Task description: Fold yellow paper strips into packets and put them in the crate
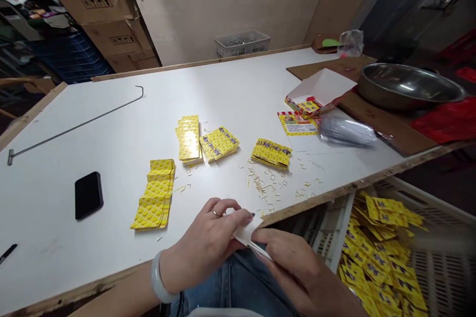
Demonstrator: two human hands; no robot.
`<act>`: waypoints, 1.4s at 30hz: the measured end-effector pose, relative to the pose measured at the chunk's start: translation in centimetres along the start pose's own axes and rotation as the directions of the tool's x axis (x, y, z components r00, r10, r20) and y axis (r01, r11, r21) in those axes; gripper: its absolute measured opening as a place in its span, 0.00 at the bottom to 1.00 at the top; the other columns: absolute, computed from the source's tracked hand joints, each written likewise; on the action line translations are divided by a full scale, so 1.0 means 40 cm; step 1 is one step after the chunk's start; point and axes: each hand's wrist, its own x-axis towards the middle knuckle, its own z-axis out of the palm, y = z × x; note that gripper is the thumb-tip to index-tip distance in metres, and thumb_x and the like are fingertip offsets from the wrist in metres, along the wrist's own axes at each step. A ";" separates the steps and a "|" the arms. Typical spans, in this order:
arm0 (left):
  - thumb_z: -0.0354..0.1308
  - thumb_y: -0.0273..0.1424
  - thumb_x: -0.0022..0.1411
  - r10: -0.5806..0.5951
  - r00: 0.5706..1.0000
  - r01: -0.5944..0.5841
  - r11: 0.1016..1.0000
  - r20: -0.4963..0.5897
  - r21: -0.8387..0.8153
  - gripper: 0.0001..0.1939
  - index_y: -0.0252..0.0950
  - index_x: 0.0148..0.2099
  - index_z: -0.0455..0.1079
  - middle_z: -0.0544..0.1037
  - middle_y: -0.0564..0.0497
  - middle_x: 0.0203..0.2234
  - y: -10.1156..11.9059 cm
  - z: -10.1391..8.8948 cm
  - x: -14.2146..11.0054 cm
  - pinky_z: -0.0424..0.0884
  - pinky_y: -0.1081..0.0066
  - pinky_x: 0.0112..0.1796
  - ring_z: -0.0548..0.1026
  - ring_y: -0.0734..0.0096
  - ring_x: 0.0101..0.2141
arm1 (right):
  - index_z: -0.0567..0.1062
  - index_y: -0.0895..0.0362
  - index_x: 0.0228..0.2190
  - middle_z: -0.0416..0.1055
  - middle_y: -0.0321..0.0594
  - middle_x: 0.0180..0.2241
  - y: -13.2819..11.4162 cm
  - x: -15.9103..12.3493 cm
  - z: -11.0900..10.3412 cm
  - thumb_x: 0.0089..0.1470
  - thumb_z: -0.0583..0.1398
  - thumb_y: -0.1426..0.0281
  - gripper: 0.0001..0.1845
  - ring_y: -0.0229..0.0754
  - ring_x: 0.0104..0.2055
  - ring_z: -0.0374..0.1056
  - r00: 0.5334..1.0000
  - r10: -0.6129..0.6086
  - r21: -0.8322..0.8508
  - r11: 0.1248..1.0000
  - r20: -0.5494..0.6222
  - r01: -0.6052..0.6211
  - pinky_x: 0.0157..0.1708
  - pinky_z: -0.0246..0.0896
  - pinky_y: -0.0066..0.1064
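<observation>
My left hand [219,225], wearing a ring and a pale bangle, is closed on folded white card [246,232] at the table's front edge. My right hand [288,252] pinches the same card from its lower right side. The card's printed face, if it has one, is turned away. Beyond my hands lie stacks of yellow printed cards: a long fanned stack [154,195] at the left, a taller pile [189,138], a stack with purple print [219,143] and another such stack [272,152] to the right. Small paper offcuts [262,183] are scattered near the edge.
A phone [88,195], a pen [8,253] and a hooked metal rod [78,124] lie leftward. At the right are an open box [323,91], clear plastic sleeves [347,131] and a metal basin [409,86]. Below stands a crate [446,257] with yellow packets [379,262].
</observation>
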 end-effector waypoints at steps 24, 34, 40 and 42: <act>0.49 0.20 0.62 0.088 0.990 -0.059 0.968 -0.111 0.242 0.16 0.29 0.53 0.57 0.75 0.43 0.39 0.012 0.066 0.018 0.66 0.59 0.45 0.72 0.60 0.43 | 0.73 0.60 0.38 0.76 0.44 0.34 0.068 0.019 0.028 0.58 0.54 0.76 0.09 0.47 0.44 0.70 0.991 -0.129 -0.433 0.891 0.047 0.136 0.43 0.68 0.37; 0.61 0.35 0.57 0.062 0.995 -0.078 0.969 -0.075 -0.234 0.34 0.40 0.62 0.53 0.57 0.41 0.61 -0.079 -0.105 -0.007 0.58 0.53 0.58 0.50 0.56 0.63 | 0.76 0.55 0.34 0.76 0.39 0.31 0.083 -0.012 -0.018 0.56 0.58 0.70 0.07 0.39 0.31 0.72 0.958 0.285 0.029 0.958 -0.038 -0.284 0.33 0.67 0.25; 0.49 0.23 0.63 0.188 0.982 -0.183 0.945 -0.009 -0.271 0.25 0.43 0.61 0.56 0.68 0.46 0.55 -0.070 -0.063 -0.008 0.61 0.59 0.57 0.64 0.66 0.57 | 0.76 0.56 0.28 0.75 0.37 0.25 0.066 0.000 -0.024 0.55 0.59 0.66 0.09 0.38 0.27 0.69 0.910 0.414 0.223 0.884 0.035 -0.411 0.29 0.64 0.24; 0.49 0.23 0.64 0.185 0.983 -0.172 0.926 0.009 -0.336 0.26 0.43 0.62 0.55 0.70 0.47 0.53 -0.065 -0.061 -0.007 0.65 0.65 0.54 0.68 0.68 0.54 | 0.76 0.56 0.27 0.74 0.37 0.24 0.063 0.001 -0.025 0.55 0.59 0.64 0.10 0.37 0.26 0.68 0.887 0.458 0.272 0.849 0.054 -0.454 0.28 0.63 0.24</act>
